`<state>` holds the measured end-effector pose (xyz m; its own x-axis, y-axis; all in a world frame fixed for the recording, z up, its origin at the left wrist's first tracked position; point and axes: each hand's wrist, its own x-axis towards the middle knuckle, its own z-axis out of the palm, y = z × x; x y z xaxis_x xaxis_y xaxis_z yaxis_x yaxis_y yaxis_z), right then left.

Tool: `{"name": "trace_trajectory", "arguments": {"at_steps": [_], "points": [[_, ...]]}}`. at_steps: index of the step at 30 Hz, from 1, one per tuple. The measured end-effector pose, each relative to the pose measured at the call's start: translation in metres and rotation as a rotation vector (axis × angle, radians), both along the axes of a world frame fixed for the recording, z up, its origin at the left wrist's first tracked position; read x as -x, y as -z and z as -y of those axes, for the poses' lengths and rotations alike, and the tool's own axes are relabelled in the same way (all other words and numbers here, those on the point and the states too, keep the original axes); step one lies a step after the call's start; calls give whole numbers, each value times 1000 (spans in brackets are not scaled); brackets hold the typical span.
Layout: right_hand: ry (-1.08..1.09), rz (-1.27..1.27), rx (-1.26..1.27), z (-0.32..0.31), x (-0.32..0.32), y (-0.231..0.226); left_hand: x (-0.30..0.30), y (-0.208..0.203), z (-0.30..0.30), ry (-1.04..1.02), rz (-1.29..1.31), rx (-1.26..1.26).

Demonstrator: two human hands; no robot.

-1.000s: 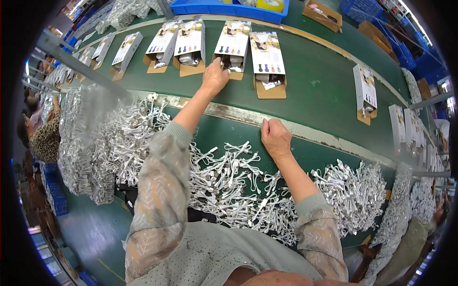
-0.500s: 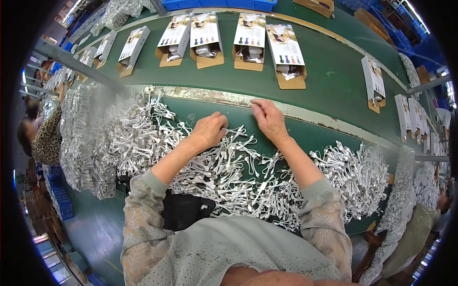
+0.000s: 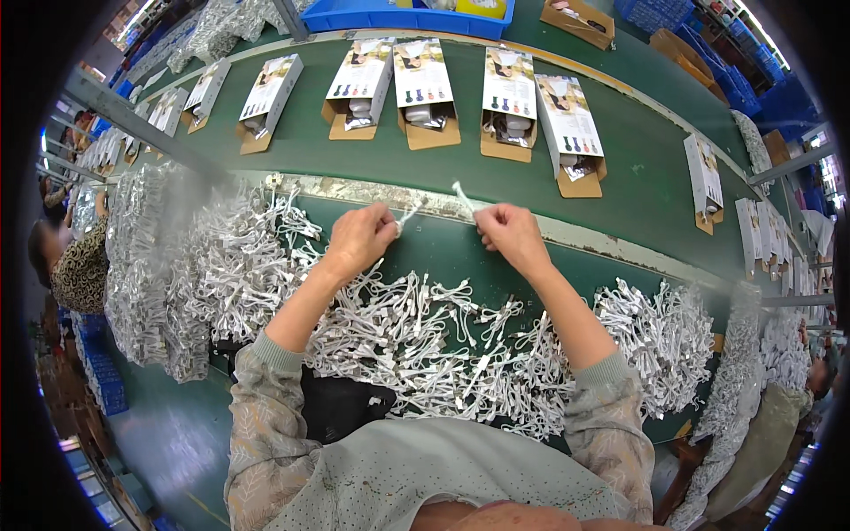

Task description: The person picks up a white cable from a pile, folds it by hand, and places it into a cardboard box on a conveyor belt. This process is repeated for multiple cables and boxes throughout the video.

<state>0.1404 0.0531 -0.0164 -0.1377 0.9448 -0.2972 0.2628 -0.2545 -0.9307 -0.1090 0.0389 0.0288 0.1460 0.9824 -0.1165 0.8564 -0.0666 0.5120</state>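
My left hand (image 3: 361, 239) is closed in a pinch around a short white charging cable (image 3: 410, 214), whose end sticks out toward the right. Facing it, my right hand (image 3: 513, 235) pinches a second white cable (image 3: 463, 200) that points up and left. Both hands are above the near edge of the belt, a short way apart. Below them a large heap of similar white cables (image 3: 425, 332) covers the green worktop. Beyond the hands, open white boxes (image 3: 506, 84) with brown flaps lie on the green belt (image 3: 310, 164), white parts and silvery packets showing at their near ends.
A worn metal rail (image 3: 336, 188) runs between worktop and belt. Bundles of bagged cables (image 3: 142, 265) are stacked at the left. A grey post (image 3: 133, 119) slants in there. A blue tray (image 3: 403, 19) stands at the far side. Other people sit along the line at both sides.
The boxes have moved to the right along the belt. My left hand has lifted off the heap with a cable, and a cable now shows clearly in my right hand.
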Motion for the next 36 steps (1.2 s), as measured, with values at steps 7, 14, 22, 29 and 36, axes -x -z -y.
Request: {"name": "trace_trajectory", "arguments": {"at_steps": [7, 14, 22, 29, 36], "points": [[300, 104, -135, -90, 28, 26, 12, 13, -64, -287, 49, -244], [381, 512, -296, -147, 44, 55, 17, 49, -133, -433, -131, -299], [609, 204, -448, -126, 6, 76, -23, 40, -115, -40, 104, -119], [208, 260, -579, -9, 7, 50, -48, 16, 27, 600, -1, 95], [150, 483, -870, 0, 10, 61, -24, 9, 26, 232, 139, 260]]}}
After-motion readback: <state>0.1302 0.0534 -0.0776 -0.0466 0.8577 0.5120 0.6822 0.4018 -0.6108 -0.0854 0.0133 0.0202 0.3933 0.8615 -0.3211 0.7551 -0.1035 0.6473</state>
